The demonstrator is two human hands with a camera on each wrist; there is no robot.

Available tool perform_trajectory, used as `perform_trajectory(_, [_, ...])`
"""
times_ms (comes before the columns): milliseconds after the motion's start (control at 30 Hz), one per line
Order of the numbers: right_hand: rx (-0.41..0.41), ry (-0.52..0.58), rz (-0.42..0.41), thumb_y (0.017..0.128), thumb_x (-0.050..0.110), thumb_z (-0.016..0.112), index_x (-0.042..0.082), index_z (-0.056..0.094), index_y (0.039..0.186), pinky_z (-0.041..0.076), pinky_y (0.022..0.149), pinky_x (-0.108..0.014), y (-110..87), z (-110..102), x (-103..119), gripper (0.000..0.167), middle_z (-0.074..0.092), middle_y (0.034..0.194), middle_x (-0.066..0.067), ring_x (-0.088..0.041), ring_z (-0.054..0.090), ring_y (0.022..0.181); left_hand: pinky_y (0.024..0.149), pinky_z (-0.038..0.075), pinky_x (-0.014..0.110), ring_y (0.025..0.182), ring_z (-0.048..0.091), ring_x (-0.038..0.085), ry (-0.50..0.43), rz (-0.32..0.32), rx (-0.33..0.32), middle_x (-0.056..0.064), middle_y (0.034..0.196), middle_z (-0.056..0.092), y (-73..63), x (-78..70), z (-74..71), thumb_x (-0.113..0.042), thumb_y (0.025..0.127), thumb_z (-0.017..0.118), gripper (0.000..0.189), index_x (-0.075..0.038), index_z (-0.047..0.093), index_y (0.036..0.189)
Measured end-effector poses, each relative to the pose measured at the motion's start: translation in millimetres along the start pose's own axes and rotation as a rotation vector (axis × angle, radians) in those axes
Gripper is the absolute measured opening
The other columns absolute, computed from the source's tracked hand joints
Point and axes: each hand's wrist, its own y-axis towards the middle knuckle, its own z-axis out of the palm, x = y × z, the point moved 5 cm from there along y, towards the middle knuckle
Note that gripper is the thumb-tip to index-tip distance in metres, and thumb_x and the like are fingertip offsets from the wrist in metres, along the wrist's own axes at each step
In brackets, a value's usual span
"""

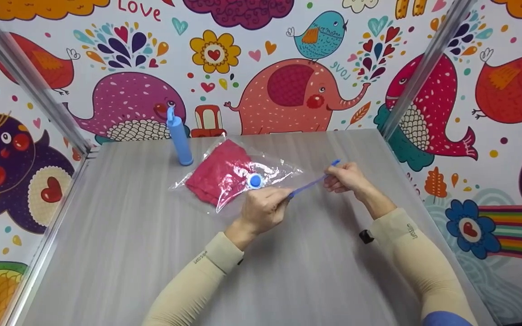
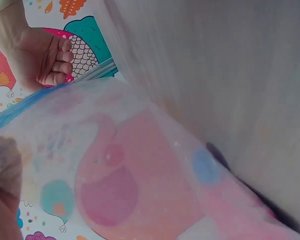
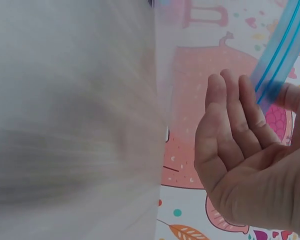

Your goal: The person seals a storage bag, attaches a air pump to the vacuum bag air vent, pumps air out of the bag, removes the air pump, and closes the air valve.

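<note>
A clear plastic vacuum bag [image 1: 279, 170] with folded red cloth [image 1: 220, 170] inside lies on the table, its mouth edge raised toward me. On its face is a round blue valve [image 1: 255, 181]. My left hand [image 1: 264, 210] pinches the blue zip strip [image 1: 308, 185] at the bag's mouth. Farther right along that strip, my right hand [image 1: 346, 178] pinches its other end between thumb and forefinger. In the right wrist view, the remaining fingers [image 3: 235, 115] are loosely bent beside the strip. Only part of my left hand [image 2: 4, 185] shows in the left wrist view.
A light blue hand pump [image 1: 181, 142] stands upright at the back left, just behind the bag. The grey table [image 1: 120, 253] is bounded by cartoon-printed walls [image 1: 252, 40] and metal corner posts [image 1: 39, 81].
</note>
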Motion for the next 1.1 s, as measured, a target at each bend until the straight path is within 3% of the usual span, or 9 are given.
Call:
perform_trajectory(167, [-0.019,0.005,0.029,0.105,0.024,0.069,0.004,0.08,0.092,0.069,0.068,-0.027,2.5,4,1,0.027,0.08,0.071,0.004,-0.008,0.08,0.064,0.068,0.068,0.028,0.081,0.085,0.017,-0.07,-0.047,0.189,0.006,0.096,0.089,-10.2,9.5,-2.1,-0.031,0.092,0.087,0.029,-0.009,0.087,0.11])
perform_trajectory(267, [-0.023,-0.011,0.035,0.105,0.023,0.069,0.005,0.08,0.09,0.068,0.065,-0.025,2.3,4,1,0.026,0.079,0.068,0.004,-0.008,0.08,0.064,0.073,0.069,0.03,0.083,0.085,0.02,-0.116,-0.138,0.276,0.008,0.097,0.088,-17.7,23.6,-6.9,-0.04,0.097,0.083,0.037,-0.007,0.086,0.112])
perform_trajectory(400, [-0.032,-0.027,0.041,0.105,0.022,0.07,0.004,0.079,0.09,0.068,0.064,-0.024,2.4,4,0,0.026,0.078,0.067,0.004,-0.008,0.079,0.063,0.079,0.071,0.036,0.085,0.084,0.023,-0.084,-0.385,0.293,0.008,0.095,0.087,-28.4,57.6,-19.3,-0.028,0.105,0.078,0.023,-0.007,0.086,0.11])
perform_trajectory(467, [-0.037,-0.032,0.046,0.105,0.022,0.07,0.002,0.079,0.091,0.068,0.064,-0.025,2.2,4,0,0.026,0.078,0.067,0.004,-0.009,0.079,0.063,0.079,0.071,0.041,0.085,0.084,0.027,-0.008,-0.516,0.284,0.009,0.094,0.086,-36.0,80.6,-27.3,-0.023,0.105,0.078,0.017,-0.007,0.085,0.107])
perform_trajectory(600, [-0.043,-0.051,0.052,0.105,0.022,0.069,-0.001,0.081,0.094,0.069,0.067,-0.027,2.0,4,0,0.028,0.079,0.068,0.003,-0.01,0.08,0.064,0.09,0.068,0.055,0.101,0.084,0.041,0.175,-0.786,0.294,0.019,0.108,0.086,-59.4,134.2,-45.6,-0.02,0.106,0.074,0.022,-0.002,0.083,0.116])
perform_trajectory(733, [-0.039,-0.068,0.056,0.107,0.023,0.069,-0.003,0.081,0.099,0.07,0.07,-0.029,1.2,4,-3,0.03,0.08,0.07,0.003,-0.011,0.081,0.066,0.111,0.059,0.064,0.128,0.072,0.053,0.287,-1.091,0.388,0.029,0.136,0.077,-92.8,181.3,-61.3,-0.024,0.111,0.066,0.04,0.003,0.072,0.139])
perform_trajectory(833, [-0.034,-0.072,0.06,0.107,0.024,0.069,-0.004,0.081,0.1,0.07,0.07,-0.029,1.6,4,-4,0.03,0.08,0.071,0.003,-0.012,0.081,0.066,0.121,0.051,0.067,0.14,0.061,0.057,0.314,-1.253,0.477,0.034,0.15,0.066,-116.9,201.0,-69.5,-0.027,0.114,0.057,0.051,0.007,0.06,0.152])
perform_trajectory(967, [-0.017,-0.077,0.056,0.107,0.024,0.071,-0.003,0.082,0.1,0.069,0.07,-0.029,2.1,4,-3,0.029,0.08,0.072,0.003,-0.011,0.08,0.066,0.124,0.046,0.068,0.146,0.053,0.058,0.324,-1.356,0.466,0.036,0.154,0.058,-135.2,214.1,-78.2,-0.026,0.114,0.051,0.052,0.008,0.057,0.152])
perform_trajectory(1100, [-0.004,-0.077,0.053,0.106,0.023,0.071,-0.001,0.082,0.098,0.069,0.068,-0.027,1.3,3,-4,0.028,0.08,0.071,0.003,-0.01,0.08,0.065,0.122,0.047,0.07,0.145,0.054,0.057,0.355,-1.376,0.407,0.035,0.151,0.06,-138.7,220.0,-84.5,-0.026,0.113,0.052,0.048,0.008,0.062,0.145])
